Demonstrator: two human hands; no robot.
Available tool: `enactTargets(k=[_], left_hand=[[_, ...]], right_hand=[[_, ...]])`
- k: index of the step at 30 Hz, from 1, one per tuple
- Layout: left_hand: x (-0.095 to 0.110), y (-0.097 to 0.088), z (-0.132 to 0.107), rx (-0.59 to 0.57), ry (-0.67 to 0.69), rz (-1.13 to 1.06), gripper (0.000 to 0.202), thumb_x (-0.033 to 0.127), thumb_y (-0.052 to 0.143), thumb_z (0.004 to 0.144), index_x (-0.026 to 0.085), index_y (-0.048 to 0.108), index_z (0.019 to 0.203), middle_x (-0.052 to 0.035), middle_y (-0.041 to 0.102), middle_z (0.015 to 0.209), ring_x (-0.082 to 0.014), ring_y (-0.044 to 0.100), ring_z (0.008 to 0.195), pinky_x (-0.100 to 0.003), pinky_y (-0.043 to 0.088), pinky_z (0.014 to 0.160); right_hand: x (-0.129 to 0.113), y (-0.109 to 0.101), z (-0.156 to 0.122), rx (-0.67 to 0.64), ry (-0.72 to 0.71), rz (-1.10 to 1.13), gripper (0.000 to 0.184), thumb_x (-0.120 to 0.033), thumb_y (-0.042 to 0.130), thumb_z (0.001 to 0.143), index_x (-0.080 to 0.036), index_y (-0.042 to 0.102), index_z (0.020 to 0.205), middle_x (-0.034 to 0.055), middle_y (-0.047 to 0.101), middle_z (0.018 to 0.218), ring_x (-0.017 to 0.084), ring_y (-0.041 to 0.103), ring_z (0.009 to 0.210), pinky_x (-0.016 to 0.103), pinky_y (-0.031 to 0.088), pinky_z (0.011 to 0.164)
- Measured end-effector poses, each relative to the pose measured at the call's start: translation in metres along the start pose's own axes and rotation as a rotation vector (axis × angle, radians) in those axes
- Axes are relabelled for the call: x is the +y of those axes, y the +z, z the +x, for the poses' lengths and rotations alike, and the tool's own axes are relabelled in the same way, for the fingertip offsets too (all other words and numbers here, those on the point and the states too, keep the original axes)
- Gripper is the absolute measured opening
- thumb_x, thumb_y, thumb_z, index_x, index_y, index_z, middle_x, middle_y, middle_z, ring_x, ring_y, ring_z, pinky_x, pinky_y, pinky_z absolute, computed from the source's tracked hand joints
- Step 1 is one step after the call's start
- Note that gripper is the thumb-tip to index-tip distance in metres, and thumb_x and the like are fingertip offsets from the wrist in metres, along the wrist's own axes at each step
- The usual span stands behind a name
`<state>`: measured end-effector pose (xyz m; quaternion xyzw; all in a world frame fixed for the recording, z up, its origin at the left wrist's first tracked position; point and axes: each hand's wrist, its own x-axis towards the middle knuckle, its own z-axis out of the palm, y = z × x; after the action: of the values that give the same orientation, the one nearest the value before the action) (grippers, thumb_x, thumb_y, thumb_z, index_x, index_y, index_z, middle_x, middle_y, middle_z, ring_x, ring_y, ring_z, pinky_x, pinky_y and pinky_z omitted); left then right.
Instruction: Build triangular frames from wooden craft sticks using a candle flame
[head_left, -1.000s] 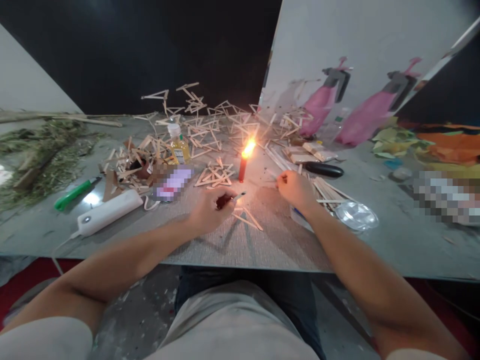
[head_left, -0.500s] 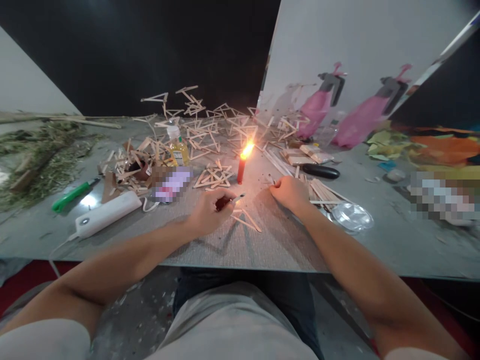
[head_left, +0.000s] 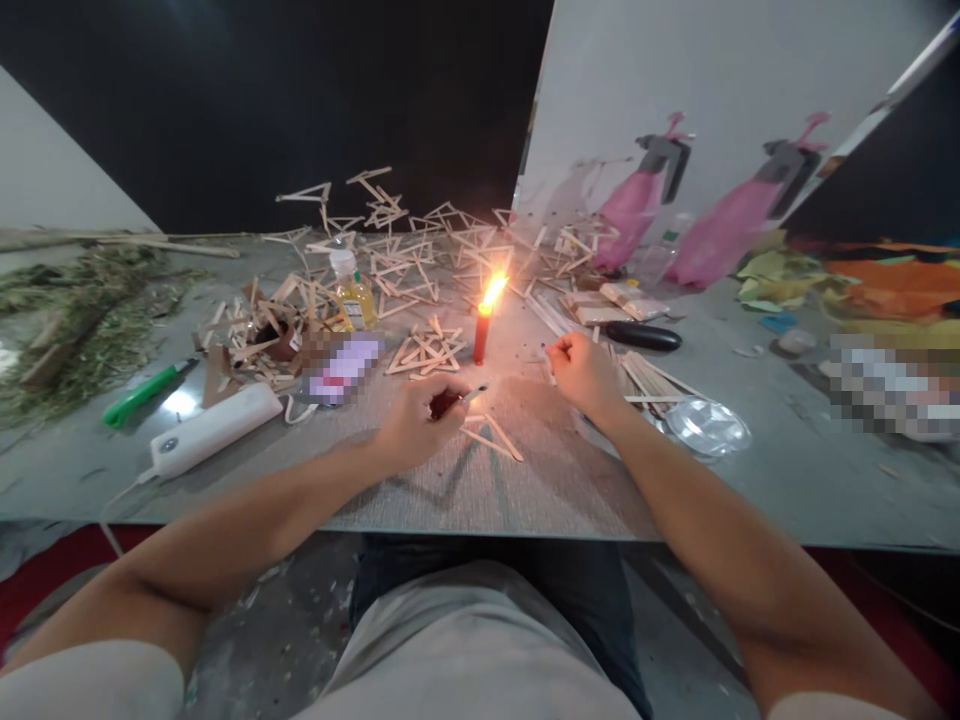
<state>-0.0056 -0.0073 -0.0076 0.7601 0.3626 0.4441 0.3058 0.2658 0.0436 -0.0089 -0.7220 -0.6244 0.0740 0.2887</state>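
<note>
2 hands are seen over the tabletop (head_left: pixel 540 500), with a lit red candle (head_left: pixel 481 340) set upright between and slightly beyond them. The relation judged to matter most: the candle's long axis is held vertical, while the dark-tipped stick (head_left: pixel 476 393) in the left hand (head_left: pixel 424 425) is pointed rightward and slightly away, its tip brought just short of the candle's base and well below the flame (head_left: pixel 495 288). Left grip narrow, thumb and finger closed on the stick; the candle is found ahead of this grip and a little to its right, and by eye the left hand is placed nearer to it than the right hand (head_left: pixel 589 380). Right grip also narrow, fingers curled in; a thin pale piece (head_left: pixel 545 353) is judged to be pinched at the fingertips, though its full length cannot be made out. From this grip the candle is found to the left, apart, with bare surface between. Below the left-hand stick, on the near side, a small figure of joined sticks (head_left: pixel 505 439) is laid flat. A stick pile (head_left: pixel 424 352) is noted left of the candle; loose sticks (head_left: pixel 646 378) are bunched beyond the right wrist.
</note>
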Motion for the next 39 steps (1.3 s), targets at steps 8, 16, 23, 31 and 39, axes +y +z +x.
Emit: enactTargets(k=[8,16,23,31,39], left_hand=[[0.001,-0.001,0.0,0.001,-0.04,-0.04,0.016,0.019,0.059,0.082,0.017,0.073,0.089,0.0025,0.063,0.066,-0.0083,0.05,0.055,-0.02,0.039,0.051],[-0.001,0.0,0.001,-0.027,-0.029,-0.003,0.013,0.019,0.059,0.082,0.016,0.072,0.086,0.0022,0.063,0.067,-0.0084,0.05,0.056,-0.021,0.038,0.053],[0.003,0.0,0.002,0.003,0.007,0.026,0.015,0.018,0.058,0.08,0.017,0.072,0.085,0.004,0.061,0.062,-0.0079,0.047,0.052,-0.02,0.033,0.049],[-0.002,0.0,-0.003,-0.011,0.119,0.096,0.014,0.016,0.062,0.087,0.018,0.075,0.089,0.0041,0.061,0.062,-0.0075,0.047,0.053,-0.02,0.036,0.051],[-0.004,0.0,-0.004,-0.026,0.29,0.184,0.013,0.014,0.063,0.09,0.018,0.076,0.092,-0.0005,0.07,0.074,-0.0097,0.056,0.062,-0.022,0.045,0.06]], right_hand=[[-0.02,0.002,-0.025,-0.093,-0.271,0.33,0.024,-0.033,0.048,0.099,-0.021,0.059,0.081,0.0026,0.067,0.068,0.017,0.057,0.062,0.031,0.039,0.065],[-0.04,0.002,-0.054,-0.243,-0.481,0.608,0.027,-0.042,0.051,0.098,-0.02,0.066,0.095,0.0021,0.067,0.079,0.013,0.055,0.064,0.028,0.043,0.063],[-0.044,0.006,-0.062,-0.313,-0.481,0.724,0.027,-0.041,0.062,0.096,-0.018,0.067,0.082,-0.002,0.058,0.066,0.011,0.048,0.06,0.026,0.037,0.056],[-0.046,0.004,-0.067,-0.293,-0.525,0.774,0.024,-0.041,0.066,0.093,-0.019,0.069,0.084,-0.0022,0.058,0.065,0.01,0.044,0.056,0.026,0.036,0.054],[-0.053,0.002,-0.071,-0.268,-0.534,0.787,0.032,-0.042,0.069,0.094,-0.017,0.067,0.074,-0.0031,0.054,0.06,0.008,0.039,0.053,0.026,0.031,0.051]])
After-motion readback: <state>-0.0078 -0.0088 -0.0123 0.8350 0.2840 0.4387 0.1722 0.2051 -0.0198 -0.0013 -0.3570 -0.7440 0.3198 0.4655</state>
